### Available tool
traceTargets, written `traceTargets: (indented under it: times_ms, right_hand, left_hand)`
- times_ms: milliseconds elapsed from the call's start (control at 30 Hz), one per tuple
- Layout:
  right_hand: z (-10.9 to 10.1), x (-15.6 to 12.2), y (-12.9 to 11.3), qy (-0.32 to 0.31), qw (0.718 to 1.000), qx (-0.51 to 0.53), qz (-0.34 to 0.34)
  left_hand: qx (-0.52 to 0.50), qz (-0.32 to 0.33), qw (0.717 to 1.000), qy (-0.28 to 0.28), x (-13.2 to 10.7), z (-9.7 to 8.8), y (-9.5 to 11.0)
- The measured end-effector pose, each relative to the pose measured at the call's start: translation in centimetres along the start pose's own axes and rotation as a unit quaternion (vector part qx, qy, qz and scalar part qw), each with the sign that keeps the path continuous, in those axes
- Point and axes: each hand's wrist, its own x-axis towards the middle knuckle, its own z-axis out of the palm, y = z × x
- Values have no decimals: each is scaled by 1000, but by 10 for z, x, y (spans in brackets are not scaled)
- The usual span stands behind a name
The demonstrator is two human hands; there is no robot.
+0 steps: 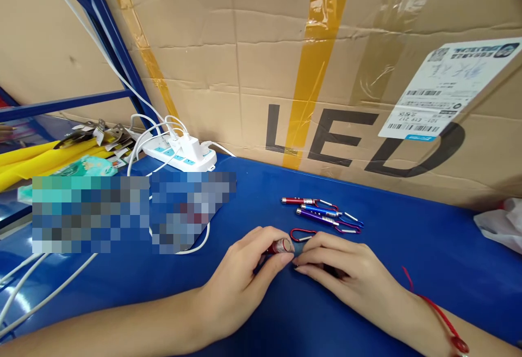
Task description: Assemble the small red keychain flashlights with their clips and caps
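My left hand (248, 275) is closed around a small red metal flashlight body (281, 246), whose silvery threaded end faces my right hand. The fingertips of my right hand (346, 270) are pinched together just beside that end; whatever they hold is hidden. A red carabiner clip (300, 232) shows behind the right fingertips, and I cannot tell what it is attached to. Beyond my hands lie three slim keychain flashlights with carabiners: a red one (299, 201), a blue one (320, 210) and a purple one (316, 216).
The blue tabletop (408, 237) meets a large cardboard box (228, 74) at the back. On the left are a white power strip (179, 153) with cables, blurred-out items, a green packet (85, 166) and yellow objects (32, 161). A white plastic bag (503, 223) sits far right.
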Motion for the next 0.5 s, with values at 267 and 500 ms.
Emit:
traceTargets:
  times_ms: [267,500]
  right_hand:
    - [1,4,-5,86,973,134,165]
    - [1,6,-3,107,939,264,191]
  left_hand:
    - [22,-23,998,-60,1,1,-5]
    - [43,2,995,-91,1,4,-11]
